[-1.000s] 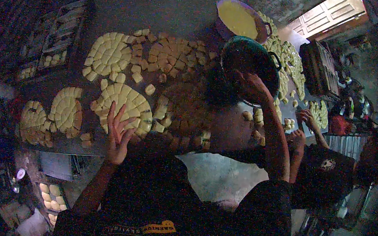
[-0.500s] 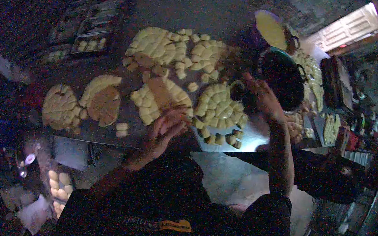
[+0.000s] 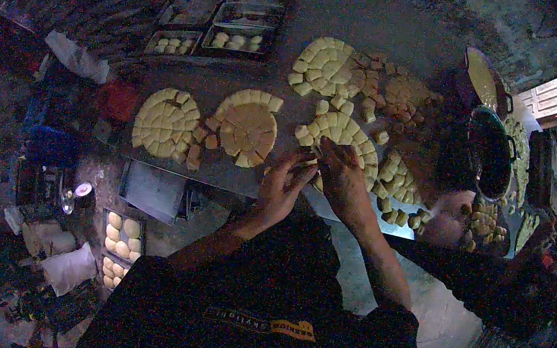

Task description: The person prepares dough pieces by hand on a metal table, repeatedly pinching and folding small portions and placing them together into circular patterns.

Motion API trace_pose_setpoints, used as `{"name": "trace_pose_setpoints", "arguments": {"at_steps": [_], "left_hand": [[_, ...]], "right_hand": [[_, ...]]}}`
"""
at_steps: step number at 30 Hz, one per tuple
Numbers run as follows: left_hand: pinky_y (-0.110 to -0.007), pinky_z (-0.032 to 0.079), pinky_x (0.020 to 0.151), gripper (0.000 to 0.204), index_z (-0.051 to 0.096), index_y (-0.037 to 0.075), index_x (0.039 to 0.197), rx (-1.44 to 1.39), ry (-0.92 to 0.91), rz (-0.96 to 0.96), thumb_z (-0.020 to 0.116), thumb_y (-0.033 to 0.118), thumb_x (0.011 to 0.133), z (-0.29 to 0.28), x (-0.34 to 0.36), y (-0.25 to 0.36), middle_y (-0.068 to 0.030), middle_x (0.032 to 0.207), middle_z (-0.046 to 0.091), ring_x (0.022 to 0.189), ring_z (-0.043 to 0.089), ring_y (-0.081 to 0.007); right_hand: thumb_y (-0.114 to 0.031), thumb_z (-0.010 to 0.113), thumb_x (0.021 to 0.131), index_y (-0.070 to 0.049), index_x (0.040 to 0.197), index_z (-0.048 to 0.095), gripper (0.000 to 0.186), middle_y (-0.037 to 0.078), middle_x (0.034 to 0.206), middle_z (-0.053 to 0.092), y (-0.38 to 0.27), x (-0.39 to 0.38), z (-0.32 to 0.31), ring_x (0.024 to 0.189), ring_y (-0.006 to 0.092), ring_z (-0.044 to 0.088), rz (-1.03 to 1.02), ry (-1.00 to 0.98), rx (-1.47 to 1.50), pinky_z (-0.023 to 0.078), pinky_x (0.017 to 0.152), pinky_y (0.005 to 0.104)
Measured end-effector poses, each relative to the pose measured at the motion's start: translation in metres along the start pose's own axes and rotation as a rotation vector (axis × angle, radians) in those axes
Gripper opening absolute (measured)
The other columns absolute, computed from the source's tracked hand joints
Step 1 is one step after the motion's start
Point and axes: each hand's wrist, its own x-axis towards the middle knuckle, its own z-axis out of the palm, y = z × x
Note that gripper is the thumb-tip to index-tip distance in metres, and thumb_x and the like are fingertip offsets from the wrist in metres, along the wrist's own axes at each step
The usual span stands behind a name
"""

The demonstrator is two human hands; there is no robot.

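My left hand (image 3: 287, 183) and my right hand (image 3: 341, 175) meet at the near-left edge of a cut dough round (image 3: 353, 131), fingertips close together. The fingers of both are bent inward and closed; whatever they pinch is too small and dark to make out. Left of them lie two more dough rounds scored into small blocks, a pale one (image 3: 166, 120) and one with a browner middle (image 3: 246, 127). Beyond my hands sits another cut round (image 3: 324, 67). Loose dough pieces (image 3: 397, 179) cluster right of my right hand.
A dark pot (image 3: 490, 156) and a basin with yellow contents (image 3: 481, 77) stand at the right. Trays (image 3: 238, 24) partly filled with dough balls lie at the back left. Below the table's left edge, a tray of round dough pieces (image 3: 123, 234) rests low down.
My right hand has come from beside the dark pot to my left hand over the dough. My left hand's fingers have closed in. The view has turned left, shifting the scene rightward.
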Motion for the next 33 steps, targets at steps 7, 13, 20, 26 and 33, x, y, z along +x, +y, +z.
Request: {"name": "trace_pose_setpoints", "arguments": {"at_steps": [7,13,20,26,33], "left_hand": [[-0.037,0.055,0.098,0.035,0.059,0.003,0.134,-0.251,-0.113,-0.231,0.066,0.012,0.101,-0.024,0.007,-0.025,-0.0109,0.121,0.071,0.111,0.069,-0.0251],[-0.035,0.057,0.097,0.026,0.069,0.003,0.119,-0.778,-0.346,-0.553,0.072,0.016,0.097,-0.016,0.013,-0.005,-0.0078,0.116,0.074,0.105,0.072,-0.0198],[-0.031,0.057,0.094,0.023,0.07,0.001,0.113,0.169,-0.388,0.206,0.077,0.012,0.094,0.011,0.016,0.047,-0.0078,0.113,0.074,0.103,0.07,-0.0134],[-0.029,0.059,0.088,0.019,0.07,0.002,0.111,-0.046,-0.143,-0.163,0.074,0.014,0.097,0.04,0.016,0.024,-0.0047,0.106,0.073,0.098,0.069,-0.0121],[-0.047,0.062,0.095,0.028,0.067,-0.001,0.12,-0.486,-0.128,-0.63,0.059,0.022,0.106,0.073,0.007,0.032,-0.0085,0.118,0.07,0.102,0.069,-0.0205]], "right_hand": [[0.012,0.063,0.085,-0.012,0.138,0.065,0.058,0.019,0.126,0.07,-0.016,-0.014,-0.017,0.119,0.0285,0.068,0.316,-0.235,0.386,0.057,0.096,0.0418],[0.003,0.074,0.088,-0.003,0.109,0.07,0.022,0.011,0.109,0.074,-0.017,-0.04,-0.046,0.09,0.0238,0.074,0.001,-0.039,0.299,0.06,0.08,0.0335],[0.003,0.069,0.095,0.003,0.108,0.067,0.013,0.008,0.101,0.072,0.026,-0.046,-0.054,0.089,0.0145,0.07,0.285,-0.093,0.541,0.057,0.072,0.0283],[-0.002,0.071,0.094,0.001,0.111,0.073,0.017,0.013,0.114,0.071,0.04,-0.045,-0.064,0.098,0.0204,0.071,0.216,0.041,0.424,0.059,0.079,0.0312],[0.002,0.077,0.085,-0.006,0.111,0.077,0.028,0.011,0.108,0.073,0.073,-0.037,-0.085,0.1,0.026,0.072,0.117,-0.189,0.393,0.06,0.085,0.0374]]}}
